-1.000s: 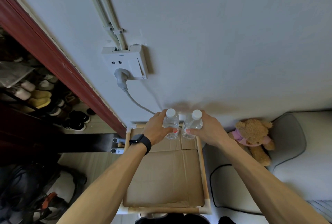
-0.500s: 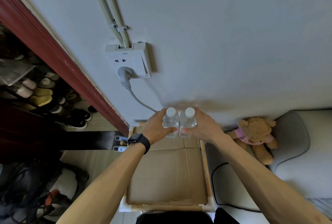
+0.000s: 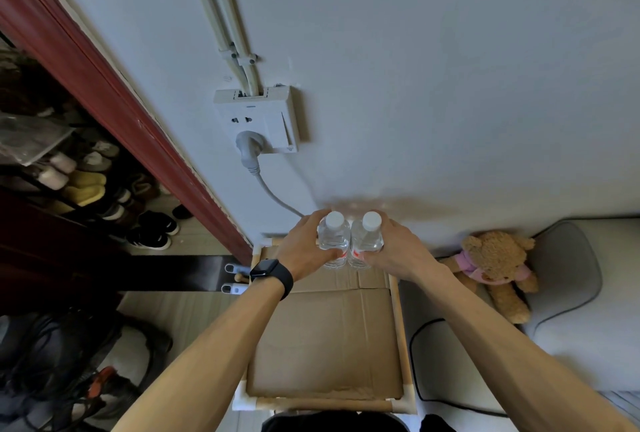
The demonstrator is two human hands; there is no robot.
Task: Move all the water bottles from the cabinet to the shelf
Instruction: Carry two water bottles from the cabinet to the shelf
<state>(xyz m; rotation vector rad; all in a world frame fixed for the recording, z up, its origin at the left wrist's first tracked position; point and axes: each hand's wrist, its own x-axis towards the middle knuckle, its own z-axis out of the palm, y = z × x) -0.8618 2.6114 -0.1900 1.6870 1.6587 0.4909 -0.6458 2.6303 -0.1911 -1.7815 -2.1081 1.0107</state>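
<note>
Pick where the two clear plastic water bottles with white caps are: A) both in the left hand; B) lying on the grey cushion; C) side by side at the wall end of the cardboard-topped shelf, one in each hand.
C: the left hand grips the left bottle, the right hand the right bottle, together at the wall end of the cardboard-topped shelf.

You wear a black rectangular smartwatch point(image 3: 265, 267) with a dark glossy face on a wide black rubbery strap point(image 3: 286, 282), fastened round your left wrist just behind your left hand point(image 3: 304, 253). Your left forearm point(image 3: 221, 345) and right forearm point(image 3: 502, 338) are bare from the wrists down to the lower edge of the view, and your right hand point(image 3: 398, 253) is bare as well. A strip of black clothing point(image 3: 332, 423) shows at the very bottom, between your arms.
</note>
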